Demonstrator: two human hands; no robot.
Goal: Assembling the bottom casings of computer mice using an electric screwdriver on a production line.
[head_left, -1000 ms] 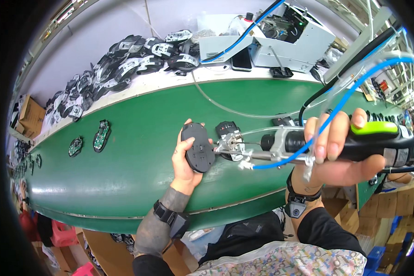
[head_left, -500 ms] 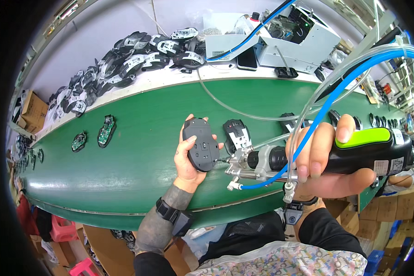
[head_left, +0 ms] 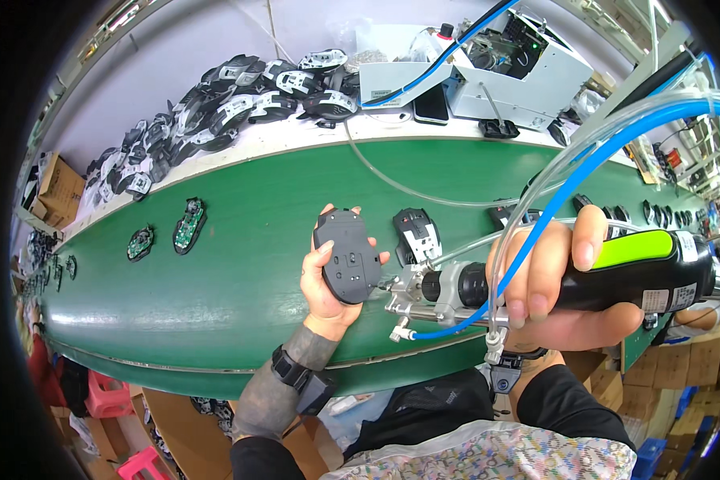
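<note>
My left hand (head_left: 322, 280) grips a black computer mouse (head_left: 346, 256) from beneath, its underside turned up and the thumb along its left edge. My right hand (head_left: 556, 276) is wrapped round a black electric screwdriver (head_left: 640, 276) with a green lever, held almost level. The screwdriver's metal nose (head_left: 408, 288) points left, and its bit meets the mouse's lower right edge; whether a screw sits there is too small to tell. A blue air hose (head_left: 568, 188) and a clear tube run from the tool. Just beyond the nose lies an open mouse shell (head_left: 417, 236).
On the green conveyor belt (head_left: 248, 264) lie two mouse halves with green circuit boards (head_left: 190, 226) at left, and more mouse parts at right. Mouse shells (head_left: 240, 104) pile on the white ledge behind. A white screw feeder (head_left: 504, 88) and a phone (head_left: 431, 106) stand at the back.
The screwdriver and my right hand have shifted slightly left and down. The mouse in my left hand has dipped a little, while the belt's parts have drifted slightly right.
</note>
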